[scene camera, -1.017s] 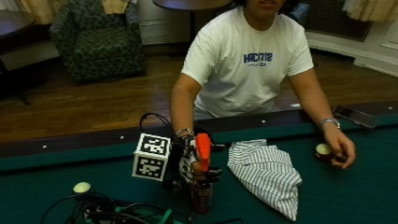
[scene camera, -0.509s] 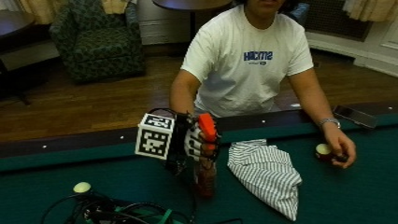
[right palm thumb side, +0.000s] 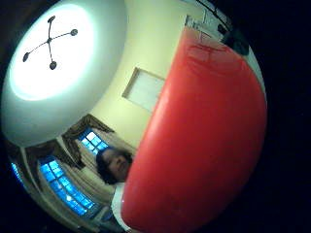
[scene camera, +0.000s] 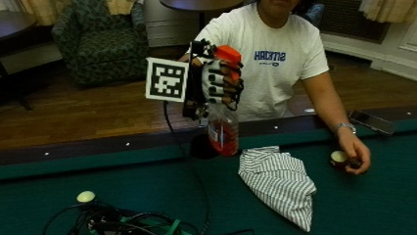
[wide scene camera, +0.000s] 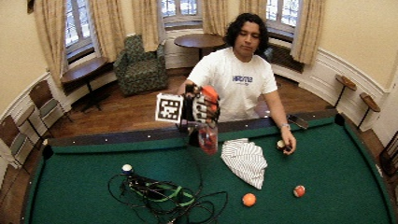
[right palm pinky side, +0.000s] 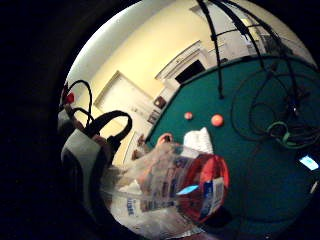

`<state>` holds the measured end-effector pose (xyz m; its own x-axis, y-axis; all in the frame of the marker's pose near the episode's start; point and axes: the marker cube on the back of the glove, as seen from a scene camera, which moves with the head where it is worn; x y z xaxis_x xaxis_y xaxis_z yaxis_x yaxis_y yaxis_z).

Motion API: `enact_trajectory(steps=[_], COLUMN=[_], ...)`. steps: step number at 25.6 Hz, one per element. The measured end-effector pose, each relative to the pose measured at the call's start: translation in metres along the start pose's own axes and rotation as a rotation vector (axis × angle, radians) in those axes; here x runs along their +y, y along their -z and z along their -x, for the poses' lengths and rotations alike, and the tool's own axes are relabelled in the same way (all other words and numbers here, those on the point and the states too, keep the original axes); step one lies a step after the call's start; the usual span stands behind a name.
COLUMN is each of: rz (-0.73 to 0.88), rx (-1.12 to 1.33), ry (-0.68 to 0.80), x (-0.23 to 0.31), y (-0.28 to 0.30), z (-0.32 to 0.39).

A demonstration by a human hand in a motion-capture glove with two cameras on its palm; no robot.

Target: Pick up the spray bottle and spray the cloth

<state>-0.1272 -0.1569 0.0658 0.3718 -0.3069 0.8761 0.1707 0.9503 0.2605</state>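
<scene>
The spray bottle (scene camera: 222,122) hangs upright above the pool table's rail (scene camera: 130,147), its orange head wrapped by the curled fingers of the gloved right hand (scene camera: 218,81). The striped cloth (scene camera: 280,183) lies below on the felt, toward the person's bare hand (scene camera: 352,154).

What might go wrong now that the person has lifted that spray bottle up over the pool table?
The gloved right hand grips the spray bottle high above the table, well off to one side of the striped cloth. Sprayed from there, mist would likely land on the green felt rather than the cloth. The bottle is held near its orange top, so the liquid-filled body hangs below and might swing or slip. Cables lying on the felt could also get wet.
</scene>
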Motion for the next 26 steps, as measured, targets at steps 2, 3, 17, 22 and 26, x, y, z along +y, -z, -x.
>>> enact_trajectory(steps=[2, 3, 17, 22, 26], rz=[0.02, 0.031, 0.186, 0.246, 0.305], rx=[-0.003, -0.003, -0.019, 0.051, 0.068], ry=[0.0, 0.003, -0.254, -0.392, -0.518], x=[-0.008, -0.013, -0.07, -0.071, -0.06], y=[-0.001, -0.002, -0.07, -0.096, -0.115], z=[0.019, 0.029, 0.063, 0.033, -0.001])
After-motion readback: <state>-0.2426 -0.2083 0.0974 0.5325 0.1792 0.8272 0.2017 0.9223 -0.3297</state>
